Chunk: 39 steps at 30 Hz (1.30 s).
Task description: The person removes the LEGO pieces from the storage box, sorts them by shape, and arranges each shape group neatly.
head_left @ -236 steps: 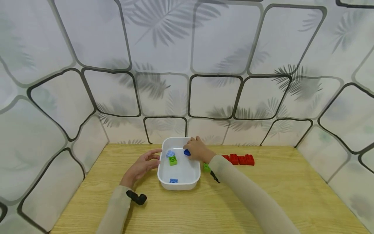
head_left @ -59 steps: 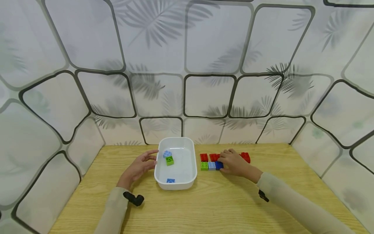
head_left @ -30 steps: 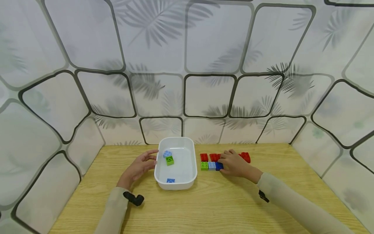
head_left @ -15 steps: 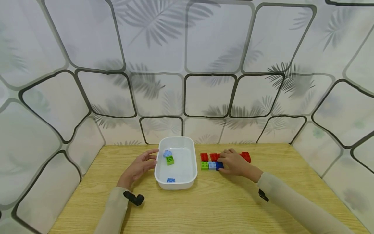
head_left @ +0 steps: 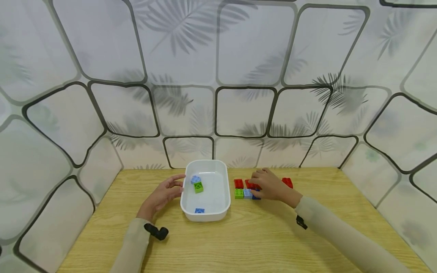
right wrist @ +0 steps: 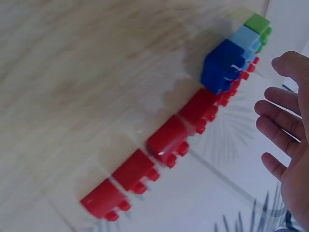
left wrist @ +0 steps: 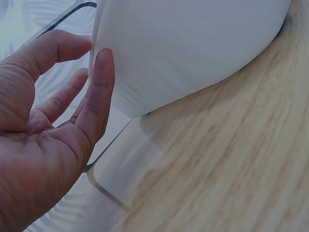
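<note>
Left hand (head_left: 161, 198) against the white tub (head_left: 213, 201), right hand (head_left: 270, 185) above red bricks (right wrist: 167, 137)

- Between the two sleeves (head_left: 131, 246), the table (head_left: 228, 242) offers broad passage up to the tray (head_left: 205, 217).
- The left hand (head_left: 160, 195) blocks the tray's left side (the top is open).
- A narrow strip parts tray and green brick (head_left: 239, 193).
- The right hand (head_left: 269, 184) obstructs the red bricks (head_left: 249, 185) from above; the wall (head_left: 246, 112) closes the back.
</note>
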Each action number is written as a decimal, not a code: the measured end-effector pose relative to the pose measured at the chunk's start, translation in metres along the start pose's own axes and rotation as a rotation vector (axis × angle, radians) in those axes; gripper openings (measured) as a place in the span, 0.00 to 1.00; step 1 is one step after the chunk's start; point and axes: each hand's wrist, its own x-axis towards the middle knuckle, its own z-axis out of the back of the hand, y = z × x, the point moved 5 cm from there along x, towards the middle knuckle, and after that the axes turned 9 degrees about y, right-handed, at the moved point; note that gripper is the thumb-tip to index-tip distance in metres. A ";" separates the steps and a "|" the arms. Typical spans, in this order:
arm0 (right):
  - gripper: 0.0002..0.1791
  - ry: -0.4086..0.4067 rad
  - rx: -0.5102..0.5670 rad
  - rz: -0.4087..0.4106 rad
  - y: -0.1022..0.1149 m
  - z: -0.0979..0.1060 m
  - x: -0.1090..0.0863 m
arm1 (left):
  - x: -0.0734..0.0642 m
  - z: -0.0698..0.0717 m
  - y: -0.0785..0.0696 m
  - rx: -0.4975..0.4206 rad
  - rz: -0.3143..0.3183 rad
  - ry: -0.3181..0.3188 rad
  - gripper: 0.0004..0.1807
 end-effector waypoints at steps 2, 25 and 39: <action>0.11 -0.018 0.003 0.011 0.002 0.003 0.008 | 0.000 0.000 0.000 0.002 0.001 -0.001 0.34; 0.13 0.052 0.110 -0.002 0.039 0.018 0.110 | 0.002 0.000 0.002 -0.012 -0.008 0.010 0.35; 0.16 0.176 0.163 -0.030 0.046 -0.011 0.152 | 0.002 0.002 0.003 -0.015 -0.014 0.008 0.35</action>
